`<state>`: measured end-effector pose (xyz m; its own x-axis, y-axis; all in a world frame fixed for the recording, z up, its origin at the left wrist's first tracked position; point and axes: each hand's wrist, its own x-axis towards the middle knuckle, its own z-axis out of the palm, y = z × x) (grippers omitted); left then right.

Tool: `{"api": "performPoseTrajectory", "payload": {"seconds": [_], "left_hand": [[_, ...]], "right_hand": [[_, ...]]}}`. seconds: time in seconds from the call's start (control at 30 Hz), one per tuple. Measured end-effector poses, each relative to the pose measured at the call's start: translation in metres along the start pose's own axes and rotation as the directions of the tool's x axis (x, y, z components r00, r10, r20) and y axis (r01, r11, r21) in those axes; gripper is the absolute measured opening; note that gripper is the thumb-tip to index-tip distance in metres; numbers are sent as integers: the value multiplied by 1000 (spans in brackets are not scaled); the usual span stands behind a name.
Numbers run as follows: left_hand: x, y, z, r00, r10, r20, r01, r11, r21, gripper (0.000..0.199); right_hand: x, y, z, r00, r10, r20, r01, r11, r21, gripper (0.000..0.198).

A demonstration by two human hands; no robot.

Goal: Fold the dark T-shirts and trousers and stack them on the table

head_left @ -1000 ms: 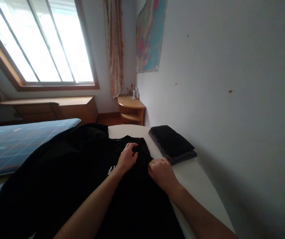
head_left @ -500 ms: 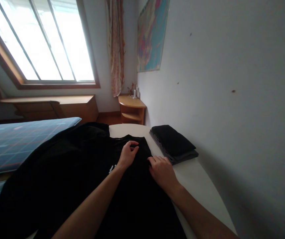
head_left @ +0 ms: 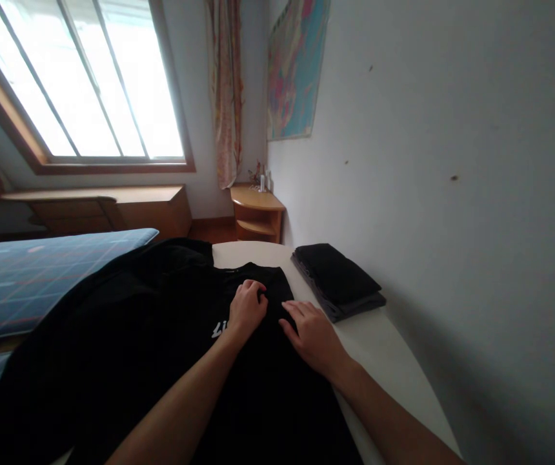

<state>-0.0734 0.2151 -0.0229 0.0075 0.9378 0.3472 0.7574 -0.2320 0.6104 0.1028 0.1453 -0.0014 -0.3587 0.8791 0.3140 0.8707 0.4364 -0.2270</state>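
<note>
A black shirt (head_left: 262, 387) with white lettering on its chest lies spread over a pale table (head_left: 384, 342). My left hand (head_left: 248, 307) is on the shirt below the neckline, partly over the lettering. Its fingers are curled, thumb near the forefinger, with dark cloth showing between them. My right hand (head_left: 311, 332) lies at the shirt's right edge, fingers extended and thumb apart. Black cloth hides exactly what the fingertips touch. Just beyond my right hand sits a folded stack of black and dark grey clothes (head_left: 335, 274).
More black clothing (head_left: 127, 297) spreads to the left, beside a blue plaid mattress (head_left: 55, 278). A white wall (head_left: 452, 245) runs along the right. Behind the table stand a wooden corner shelf (head_left: 258, 197) and a low wooden desk (head_left: 151, 210) under the window.
My left hand has shifted slightly left and down, its fingers curling more. My right hand has moved slightly left, and its thumb has spread away from the fingers.
</note>
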Motion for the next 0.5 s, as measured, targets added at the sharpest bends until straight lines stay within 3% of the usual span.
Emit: {"api": "performPoseTrajectory", "payload": {"seconds": [0.1,0.23,0.37,0.5], "left_hand": [[-4,4,1,982,187,35,-190,968,161,30],[-10,1,7,922,309,233,-357,912,204,47],[-14,-3,10,923,219,318,-310,910,274,49],[-12,3,5,958,153,241,-227,920,320,45]], "right_hand": [[-1,7,8,998,5,68,-5,1000,6,59],[-7,10,14,977,50,208,-49,999,-11,68],[-7,6,2,984,95,149,-92,995,-27,54],[-3,13,-11,978,193,78,-190,981,-42,36]]}}
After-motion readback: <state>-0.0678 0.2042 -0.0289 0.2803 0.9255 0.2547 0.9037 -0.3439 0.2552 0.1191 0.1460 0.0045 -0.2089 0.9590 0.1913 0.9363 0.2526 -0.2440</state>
